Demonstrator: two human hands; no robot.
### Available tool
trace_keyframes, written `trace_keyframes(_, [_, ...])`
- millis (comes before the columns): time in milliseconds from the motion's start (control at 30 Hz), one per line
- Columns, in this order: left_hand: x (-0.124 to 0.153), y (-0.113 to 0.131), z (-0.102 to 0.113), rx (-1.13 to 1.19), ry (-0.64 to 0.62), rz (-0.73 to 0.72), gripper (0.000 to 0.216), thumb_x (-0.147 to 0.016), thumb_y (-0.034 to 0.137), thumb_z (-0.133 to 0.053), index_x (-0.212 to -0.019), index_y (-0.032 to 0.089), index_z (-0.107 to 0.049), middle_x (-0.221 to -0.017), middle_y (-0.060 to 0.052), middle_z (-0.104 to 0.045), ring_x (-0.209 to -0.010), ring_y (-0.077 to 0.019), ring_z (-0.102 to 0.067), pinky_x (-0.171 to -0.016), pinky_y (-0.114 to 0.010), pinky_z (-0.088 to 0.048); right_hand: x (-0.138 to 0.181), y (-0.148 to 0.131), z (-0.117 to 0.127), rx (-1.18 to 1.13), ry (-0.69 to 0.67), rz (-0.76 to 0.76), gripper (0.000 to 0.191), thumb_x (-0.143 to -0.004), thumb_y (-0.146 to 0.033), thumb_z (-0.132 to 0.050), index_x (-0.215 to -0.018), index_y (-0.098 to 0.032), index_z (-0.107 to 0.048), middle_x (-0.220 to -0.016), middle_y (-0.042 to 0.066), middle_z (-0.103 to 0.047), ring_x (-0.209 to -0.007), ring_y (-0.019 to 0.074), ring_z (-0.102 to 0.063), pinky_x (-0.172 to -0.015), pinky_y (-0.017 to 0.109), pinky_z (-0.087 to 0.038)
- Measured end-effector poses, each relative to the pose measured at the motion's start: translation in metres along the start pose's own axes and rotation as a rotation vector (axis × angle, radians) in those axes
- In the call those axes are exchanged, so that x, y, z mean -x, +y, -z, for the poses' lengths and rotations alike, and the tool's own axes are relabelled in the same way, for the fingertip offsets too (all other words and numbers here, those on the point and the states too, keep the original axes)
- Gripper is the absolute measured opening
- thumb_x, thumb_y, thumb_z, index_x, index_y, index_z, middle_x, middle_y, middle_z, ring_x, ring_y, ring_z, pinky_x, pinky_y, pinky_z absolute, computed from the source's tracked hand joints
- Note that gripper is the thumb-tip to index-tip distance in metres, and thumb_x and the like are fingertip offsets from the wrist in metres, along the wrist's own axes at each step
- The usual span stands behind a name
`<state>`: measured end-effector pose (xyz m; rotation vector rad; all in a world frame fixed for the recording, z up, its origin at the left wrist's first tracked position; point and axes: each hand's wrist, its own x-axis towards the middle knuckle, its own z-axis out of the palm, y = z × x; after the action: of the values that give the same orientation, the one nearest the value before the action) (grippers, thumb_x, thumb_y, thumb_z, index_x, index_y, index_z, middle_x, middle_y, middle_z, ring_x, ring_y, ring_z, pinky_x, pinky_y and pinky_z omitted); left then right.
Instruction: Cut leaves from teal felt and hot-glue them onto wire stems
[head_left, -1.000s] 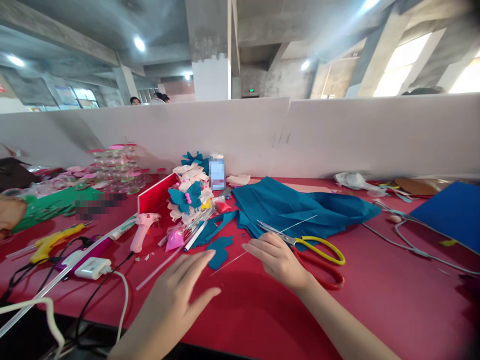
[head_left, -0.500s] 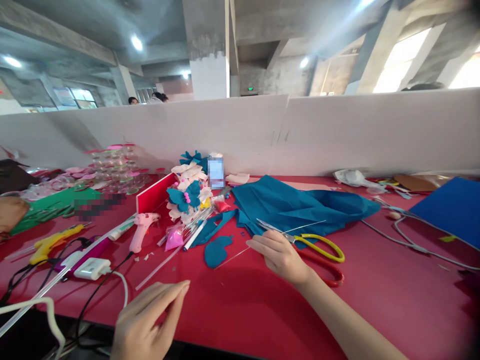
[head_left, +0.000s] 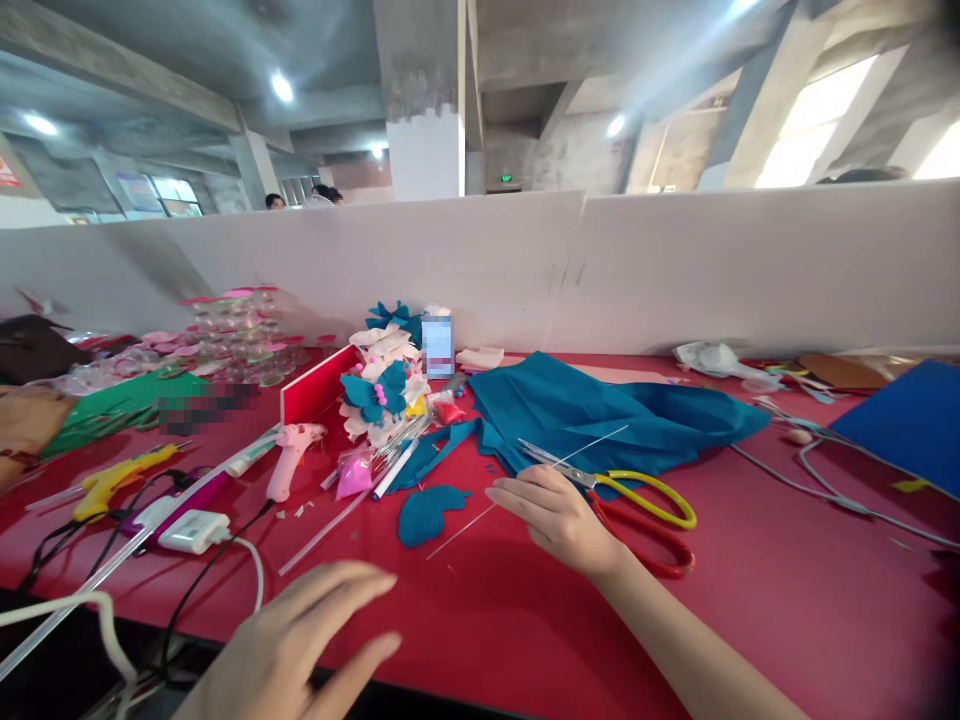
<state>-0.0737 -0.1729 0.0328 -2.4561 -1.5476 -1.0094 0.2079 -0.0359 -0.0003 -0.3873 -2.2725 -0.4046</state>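
Observation:
My right hand [head_left: 551, 515] pinches a thin wire [head_left: 465, 525], which slants from the red tabletop up past the hand to the right. Just behind and right of that hand lie scissors [head_left: 649, 495] with one yellow and one red handle. A teal fabric petal piece [head_left: 429, 514] rests flat to the left of the wire's lower end. At the front edge of the table, my left hand [head_left: 315, 625] is empty, thumb and fingers apart. Behind the scissors spreads a large crumpled teal cloth [head_left: 585, 410].
A pink glue gun [head_left: 292, 460], a yellow glue gun [head_left: 124, 478] and a white charger [head_left: 195, 531] with cables lie on the left. Fabric flowers [head_left: 379, 390] and a phone [head_left: 437, 347] stand at the back. Another person's hand [head_left: 26, 430] shows at the far left.
My left hand has opened from a pinch, thumb parting from the fingers. The wire in my right hand has tilted steeper, and the petal piece has shifted slightly left.

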Motion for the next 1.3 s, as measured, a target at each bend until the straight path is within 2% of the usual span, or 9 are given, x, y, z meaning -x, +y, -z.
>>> trace_keyframes(67, [-0.027, 0.007, -0.017, 0.045, 0.008, 0.022, 0.025, -0.085, 0.039, -0.056, -0.102, 0.026, -0.068, -0.098, -0.003, -0.073, -0.084, -0.0175, -0.07, -0.074, -0.022, -0.056, -0.001, -0.002, 0.001, -0.004, -0.005, -0.004, 0.032, -0.093, -0.008, -0.037, -0.117, -0.012, -0.058, -0.099, 0.011, -0.07, -0.088, 0.0182, -0.059, -0.075, 0.031, -0.05])
trace_keyframes(133, [-0.044, 0.01, -0.037, 0.12, 0.062, 0.033, 0.021, -0.087, 0.032, -0.053, -0.095, 0.022, -0.069, -0.091, -0.004, -0.073, -0.08, -0.0171, -0.07, -0.073, -0.022, -0.056, -0.001, -0.003, 0.001, -0.008, -0.011, -0.009, 0.032, -0.093, -0.009, -0.037, -0.118, -0.013, -0.058, -0.1, 0.011, -0.07, -0.088, 0.018, -0.059, -0.075, 0.031, -0.05])
trace_keyframes(300, [-0.049, 0.008, -0.066, 0.301, 0.0, 0.207, 0.02, -0.087, 0.028, -0.053, -0.077, 0.019, -0.068, -0.076, -0.004, -0.072, -0.064, -0.0146, -0.066, -0.06, -0.02, -0.052, 0.002, -0.002, 0.002, 0.026, 0.005, -0.021, 0.033, -0.094, -0.01, -0.038, -0.122, -0.014, -0.056, -0.105, 0.01, -0.069, -0.088, 0.0185, -0.058, -0.075, 0.032, -0.049])
trace_keyframes(500, [-0.05, 0.012, -0.066, 0.494, -0.102, 0.355, 0.023, -0.084, 0.035, -0.056, -0.076, 0.018, -0.07, -0.074, -0.004, -0.072, -0.067, -0.017, -0.066, -0.061, -0.021, -0.052, 0.007, 0.001, 0.003, 0.096, 0.011, -0.041, 0.036, -0.094, -0.01, -0.038, -0.125, -0.016, -0.056, -0.112, 0.009, -0.068, -0.092, 0.0196, -0.056, -0.078, 0.034, -0.048])
trace_keyframes(800, [-0.042, 0.014, -0.077, 0.841, -0.12, 0.675, 0.025, -0.076, 0.039, -0.061, -0.074, 0.017, -0.074, -0.079, -0.008, -0.074, -0.077, -0.0215, -0.068, -0.068, -0.024, -0.052, 0.002, -0.002, 0.012, 0.14, -0.029, 0.078, 0.031, -0.096, -0.014, -0.037, -0.116, -0.013, -0.06, -0.112, 0.009, -0.068, -0.095, 0.0185, -0.057, -0.079, 0.034, -0.047])
trace_keyframes(1000, [-0.037, 0.017, -0.08, 0.93, -0.053, 0.844, 0.025, -0.067, 0.039, -0.065, -0.066, 0.015, -0.073, -0.067, -0.009, -0.073, -0.059, -0.0164, -0.062, -0.049, -0.02, -0.044, 0.0, -0.002, 0.009, 0.177, -0.009, 0.137, 0.023, -0.092, -0.011, -0.047, -0.108, -0.01, -0.063, -0.109, 0.009, -0.069, -0.09, 0.0192, -0.057, -0.076, 0.034, -0.048])
trace_keyframes(1067, [-0.035, 0.018, -0.08, 0.935, -0.046, 0.87, 0.024, -0.065, 0.038, -0.065, -0.065, 0.015, -0.073, -0.067, -0.009, -0.072, -0.059, -0.0166, -0.062, -0.047, -0.02, -0.043, -0.002, -0.003, 0.01, 0.195, 0.0, 0.147, 0.022, -0.091, -0.011, -0.048, -0.106, -0.012, -0.064, -0.107, 0.008, -0.07, -0.088, 0.0188, -0.058, -0.075, 0.034, -0.048])
trace_keyframes(1167, [-0.029, 0.012, -0.076, 0.931, -0.016, 0.852, 0.019, -0.064, 0.034, -0.065, -0.062, 0.016, -0.072, -0.067, -0.008, -0.073, -0.065, -0.0191, -0.066, -0.057, -0.022, -0.049, 0.0, 0.003, 0.016, 0.192, 0.009, 0.124, 0.024, -0.093, -0.011, -0.043, -0.106, -0.012, -0.063, -0.105, 0.009, -0.07, -0.089, 0.0192, -0.059, -0.076, 0.034, -0.048])
trace_keyframes(1300, [-0.017, -0.012, -0.065, 0.742, -0.003, 0.751, 0.026, -0.067, 0.041, -0.063, -0.068, 0.016, -0.072, -0.071, -0.008, -0.073, -0.071, -0.0227, -0.068, -0.066, -0.026, -0.053, 0.013, 0.022, 0.023, 0.228, 0.077, -0.055, 0.028, -0.09, -0.003, -0.043, -0.109, -0.012, -0.061, -0.106, 0.012, -0.07, -0.09, 0.0198, -0.06, -0.078, 0.036, -0.049])
